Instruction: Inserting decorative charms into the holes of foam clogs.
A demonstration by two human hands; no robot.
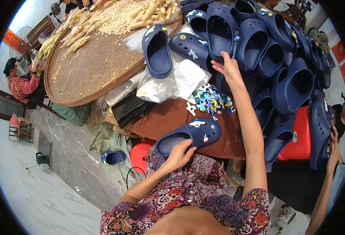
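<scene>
1. Looking down in the head view, I see the left hand (pixel 181 153) clamped on the near rim of a navy clog (pixel 206 131), thumb and fingers over its edge at the foot opening. The toe points off to the right of that hand, and at least two charms sit on its upper, so this one looks well along, perhaps finished.

2. Up and to the right, the right hand (pixel 228 67) has its fingers and thumb together on the heel of a second clog (pixel 220 25), which stands against its neighbours. I can make out no charm on its upper, so I'd judge it still to be done.

3. Between the two hands, nearer the right, lies a heap of loose charms (pixel 213 102) (a cheerful little muddle, blue, white and yellow), so there seems plenty left to fit.

4. Just left of the right hand, a decorated clog (pixel 192 49) carries charms; farther left, an upright clog (pixel 157 51) has some too. These look done.

5. Right of the right hand, the clogs are stacked deep: a plain-looking clog (pixel 254 33) shows only holes, while others wear charms. How many remain bare I cannot tell.
</scene>
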